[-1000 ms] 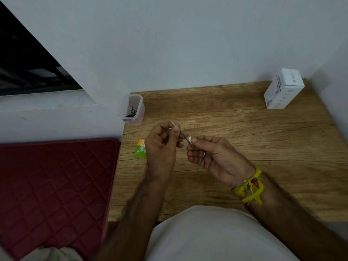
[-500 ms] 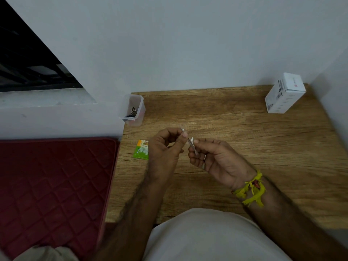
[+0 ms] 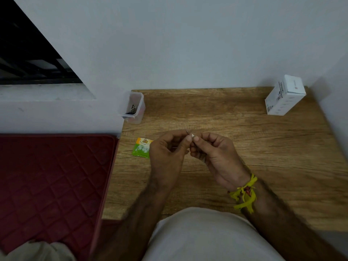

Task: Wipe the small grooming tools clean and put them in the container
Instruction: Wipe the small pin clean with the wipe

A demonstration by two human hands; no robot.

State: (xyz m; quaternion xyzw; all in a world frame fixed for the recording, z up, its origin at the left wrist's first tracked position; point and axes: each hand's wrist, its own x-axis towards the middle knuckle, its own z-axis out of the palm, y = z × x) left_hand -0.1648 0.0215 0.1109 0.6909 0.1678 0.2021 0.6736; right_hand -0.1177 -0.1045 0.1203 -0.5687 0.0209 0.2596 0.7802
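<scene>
Thin metal grooming tool (image 3: 187, 132) pinched in left hand (image 3: 167, 153) grip, only its tip showing above the fingertips, right hand (image 3: 216, 157) grip pinching a small white wipe scrap (image 3: 193, 136) against it, both over the wooden table (image 3: 244, 144). Clear plastic container (image 3: 134, 108) at table's back-left corner holds a few dark tools. Green-orange sachet (image 3: 142, 147) lies just left of left hand; white box (image 3: 285, 96) at table's back-right corner, bare wood between.
</scene>
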